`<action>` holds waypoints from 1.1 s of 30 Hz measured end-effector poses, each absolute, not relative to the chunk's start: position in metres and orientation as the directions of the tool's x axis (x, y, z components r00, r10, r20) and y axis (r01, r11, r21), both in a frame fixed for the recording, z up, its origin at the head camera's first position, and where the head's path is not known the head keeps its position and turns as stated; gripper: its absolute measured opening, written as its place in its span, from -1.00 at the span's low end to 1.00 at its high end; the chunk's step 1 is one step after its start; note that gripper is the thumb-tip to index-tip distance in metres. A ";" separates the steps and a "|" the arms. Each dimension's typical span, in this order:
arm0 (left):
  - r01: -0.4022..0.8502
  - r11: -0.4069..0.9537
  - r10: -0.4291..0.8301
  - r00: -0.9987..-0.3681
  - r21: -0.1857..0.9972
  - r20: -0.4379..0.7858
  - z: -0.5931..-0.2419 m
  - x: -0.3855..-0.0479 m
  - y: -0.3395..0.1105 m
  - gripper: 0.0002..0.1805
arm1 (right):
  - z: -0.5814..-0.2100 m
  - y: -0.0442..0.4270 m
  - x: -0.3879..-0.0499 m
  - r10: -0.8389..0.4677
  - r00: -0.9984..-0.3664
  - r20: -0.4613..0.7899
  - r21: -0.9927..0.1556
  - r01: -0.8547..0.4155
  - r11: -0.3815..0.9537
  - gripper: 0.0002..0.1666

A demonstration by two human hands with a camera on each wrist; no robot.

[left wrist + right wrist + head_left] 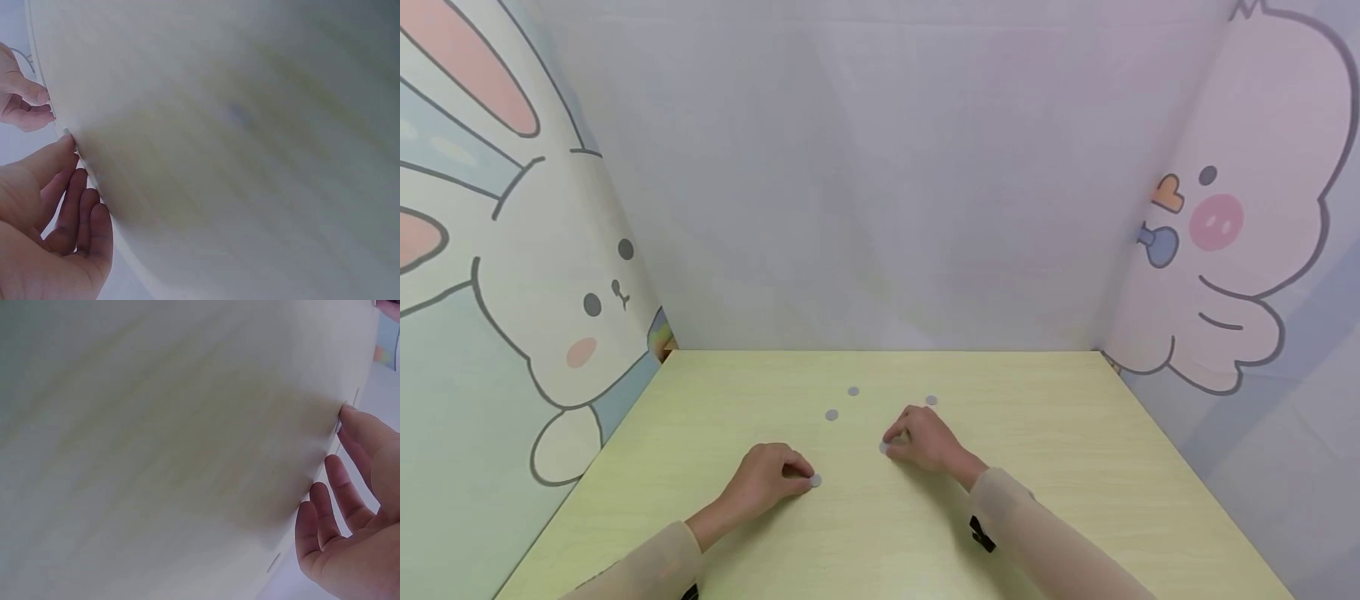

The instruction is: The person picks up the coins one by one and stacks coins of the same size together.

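In the head view, my left hand [766, 478] pinches a small flat grey disc [816, 481] at its edge between thumb and fingertip, low at the table surface. To the right and a little farther back, my right hand [927, 440] grips another grey disc [883, 447] between thumb and forefinger. Seen from the left wrist, the left hand [59, 212] meets the tabletop with its thumb tip, and the disc is barely visible there. From the right wrist, the right hand [356, 494] has its other fingers loosely bent near the surface.
Three more grey discs lie flat farther back: one [853, 391] near the middle, one [831, 415] left of it, one [931, 400] just beyond the right hand. The pale yellow table [1037, 417] meets a plain back curtain [880, 183] and cartoon-printed side curtains.
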State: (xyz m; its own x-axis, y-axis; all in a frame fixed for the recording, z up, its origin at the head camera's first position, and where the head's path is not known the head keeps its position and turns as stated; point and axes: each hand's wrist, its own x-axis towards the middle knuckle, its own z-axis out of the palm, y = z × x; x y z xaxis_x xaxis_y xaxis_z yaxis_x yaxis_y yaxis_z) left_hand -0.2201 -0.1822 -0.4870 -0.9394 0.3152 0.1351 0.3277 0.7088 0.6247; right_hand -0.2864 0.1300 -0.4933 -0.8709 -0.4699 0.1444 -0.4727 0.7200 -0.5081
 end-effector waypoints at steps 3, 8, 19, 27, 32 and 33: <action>0.330 0.710 0.317 -0.939 0.622 0.136 -0.487 -0.220 -0.182 -0.92 | -0.493 0.130 -0.284 -0.473 -0.870 0.138 -0.503 -0.473 0.724 -0.85; 0.331 0.710 0.320 -0.938 0.621 0.134 -0.485 -0.220 -0.181 -0.93 | -0.491 0.131 -0.279 -0.480 -0.867 0.134 -0.508 -0.475 0.718 -0.87; 0.328 0.709 0.321 -0.938 0.624 0.129 -0.486 -0.219 -0.181 -0.93 | -0.494 0.131 -0.273 -0.493 -0.859 0.136 -0.503 -0.488 0.713 -0.90; 0.333 0.714 0.322 -0.937 0.616 0.133 -0.487 -0.220 -0.181 -0.92 | -0.496 0.131 -0.270 -0.508 -0.851 0.131 -0.515 -0.496 0.699 -0.90; 0.329 0.716 0.317 -0.939 0.615 0.133 -0.487 -0.220 -0.180 -0.92 | -0.495 0.130 -0.267 -0.511 -0.851 0.121 -0.513 -0.494 0.702 -0.90; 0.328 0.717 0.316 -0.940 0.615 0.132 -0.487 -0.220 -0.180 -0.92 | -0.495 0.130 -0.266 -0.514 -0.849 0.123 -0.512 -0.498 0.700 -0.91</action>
State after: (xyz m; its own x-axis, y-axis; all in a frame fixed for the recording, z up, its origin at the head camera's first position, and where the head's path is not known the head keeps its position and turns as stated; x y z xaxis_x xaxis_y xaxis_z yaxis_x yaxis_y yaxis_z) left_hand -0.2198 -0.1804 -0.4866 -0.9396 0.3158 0.1322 0.3276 0.7170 0.6153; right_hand -0.2660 0.1296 -0.4948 -0.8488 -0.5143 0.1227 -0.4980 0.6995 -0.5125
